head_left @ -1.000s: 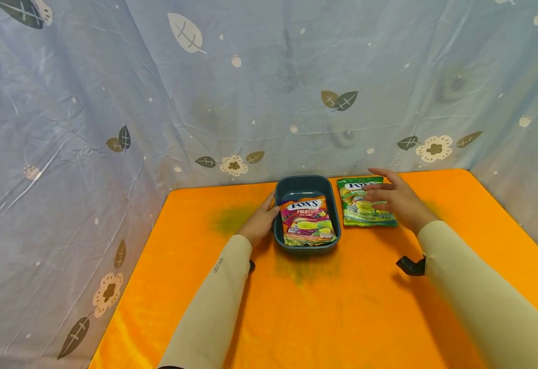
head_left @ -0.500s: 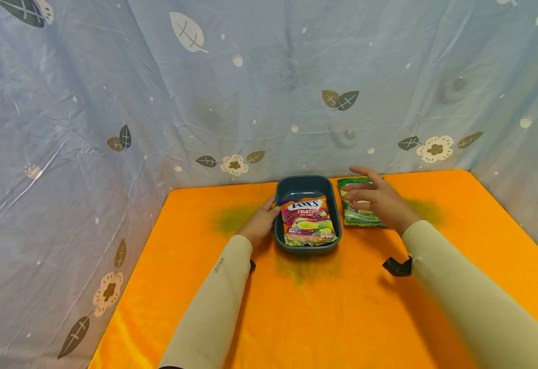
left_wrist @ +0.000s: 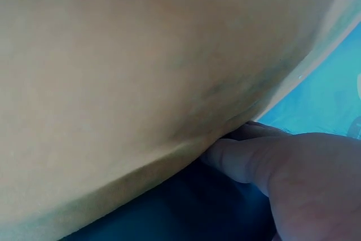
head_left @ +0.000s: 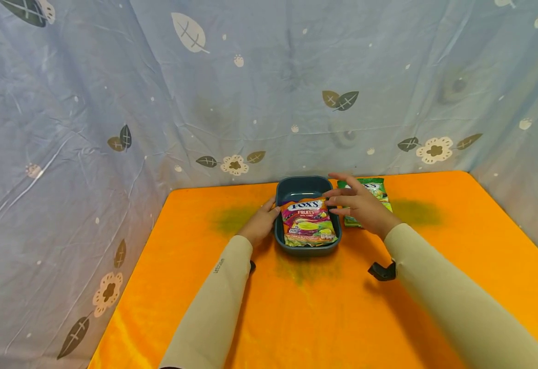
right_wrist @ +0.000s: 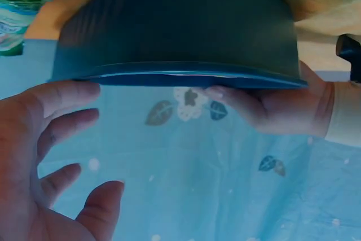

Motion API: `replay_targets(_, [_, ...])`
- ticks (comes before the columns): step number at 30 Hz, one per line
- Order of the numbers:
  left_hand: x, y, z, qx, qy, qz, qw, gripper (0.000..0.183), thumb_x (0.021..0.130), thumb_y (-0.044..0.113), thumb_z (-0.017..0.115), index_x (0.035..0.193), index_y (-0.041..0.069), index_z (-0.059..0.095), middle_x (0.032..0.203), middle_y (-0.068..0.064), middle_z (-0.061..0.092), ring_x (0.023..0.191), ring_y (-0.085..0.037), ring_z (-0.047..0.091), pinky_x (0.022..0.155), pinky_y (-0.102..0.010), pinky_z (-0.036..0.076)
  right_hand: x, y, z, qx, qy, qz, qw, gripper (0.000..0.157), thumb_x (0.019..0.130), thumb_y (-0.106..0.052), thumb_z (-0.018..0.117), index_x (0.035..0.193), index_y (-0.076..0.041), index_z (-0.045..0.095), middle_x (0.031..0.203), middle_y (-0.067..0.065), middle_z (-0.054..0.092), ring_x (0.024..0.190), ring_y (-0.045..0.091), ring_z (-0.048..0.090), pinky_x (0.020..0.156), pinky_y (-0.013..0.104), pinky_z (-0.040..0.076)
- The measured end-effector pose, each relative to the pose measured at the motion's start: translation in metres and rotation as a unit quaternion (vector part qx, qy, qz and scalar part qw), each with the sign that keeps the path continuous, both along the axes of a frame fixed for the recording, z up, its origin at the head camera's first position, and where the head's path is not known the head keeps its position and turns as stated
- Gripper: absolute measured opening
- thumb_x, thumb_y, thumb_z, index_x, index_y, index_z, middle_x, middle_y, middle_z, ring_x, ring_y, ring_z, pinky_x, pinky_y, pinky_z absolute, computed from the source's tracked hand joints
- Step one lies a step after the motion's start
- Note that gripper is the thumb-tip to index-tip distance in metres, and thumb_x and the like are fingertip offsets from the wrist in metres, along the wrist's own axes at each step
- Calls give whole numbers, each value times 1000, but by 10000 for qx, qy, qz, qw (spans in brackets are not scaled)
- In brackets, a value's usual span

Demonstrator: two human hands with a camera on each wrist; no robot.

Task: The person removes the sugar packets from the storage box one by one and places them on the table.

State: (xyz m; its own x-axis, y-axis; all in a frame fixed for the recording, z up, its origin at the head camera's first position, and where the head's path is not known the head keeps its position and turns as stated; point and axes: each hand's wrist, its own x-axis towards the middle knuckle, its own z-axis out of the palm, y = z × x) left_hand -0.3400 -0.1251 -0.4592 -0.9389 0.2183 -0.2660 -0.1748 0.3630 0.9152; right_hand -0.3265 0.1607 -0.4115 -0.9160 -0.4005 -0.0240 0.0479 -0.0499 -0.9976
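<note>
A dark blue-green rectangular tub [head_left: 307, 251] stands near the table's back edge. An orange-and-purple bag of Fox's Fruits candy [head_left: 308, 223] lies inside it. My left hand [head_left: 260, 223] holds the tub's left side, thumb at the rim; in the left wrist view, the hand [left_wrist: 304, 173] shows against a dark wall. My right hand [head_left: 361, 205] hovers at the tub's right rim, fingers spread and holding nothing. Beneath and behind it lies a green bag of Fox's candy [head_left: 379, 190], partly hidden. The right wrist view has the right hand [right_wrist: 56, 156] beside the tub [right_wrist: 180, 26], fingers apart.
An orange cloth [head_left: 296, 318] with greenish patches covers the table. A grey-blue curtain [head_left: 269, 92] with leaf and flower prints hangs close behind the tub and along both sides. A black wrist-camera mount [head_left: 382, 271] juts from the right sleeve.
My right hand has moved left, from over the green candy bag to the tub's right rim. The left hand, the tub and both bags stay where they were.
</note>
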Motion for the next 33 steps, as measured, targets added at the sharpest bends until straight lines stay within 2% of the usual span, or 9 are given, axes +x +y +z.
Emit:
replay_targets(6, [1,-2,-1,-371,102,61,9992,53,103,41,38,153,34,22,153,-2,28,138,-25,24,111,-49,16,2,-14,0,203,18,119,9997,62,97,-15,59,149,-30,30,136,19,45,122,43,43,102,50,35])
replay_targets(14, [0,-5,-4,-413,-20,107,9991,55,101,47,39,152,38,23,155,0,24,140,-24,20,111,-50,14,8,-33,2,1211,393,153,9918,66,91,-38,65,148,-34,32,141,10,38,124,34,42,103,56,31])
replay_targets(18, [1,-5,-5,-537,-19,109,9985,55,101,48,39,152,39,22,156,1,23,141,-24,16,111,-51,12,13,-48,0,1737,644,-107,9826,63,89,-40,67,143,-38,38,142,6,35,117,30,45,96,54,40])
replay_targets(22, [2,-4,-5,-512,52,84,9986,53,102,45,38,152,38,22,155,0,25,140,-25,19,112,-51,12,17,-60,-4,2249,787,-558,9696,63,88,-41,67,144,-32,40,146,4,33,117,31,46,93,51,43])
replay_targets(27, [3,-1,-4,-351,102,43,9993,52,102,44,39,152,38,24,152,0,30,136,-24,28,111,-49,18,19,-68,-9,2548,406,-804,9628,68,86,-43,68,144,-23,39,146,6,37,116,28,49,95,51,42])
replay_targets(33, [4,1,-3,-211,27,35,9998,52,103,42,38,152,38,22,153,2,29,134,-21,30,111,-47,21,20,-66,-11,2267,-118,-932,9694,62,88,-41,66,142,-21,42,140,9,43,108,30,52,92,49,44])
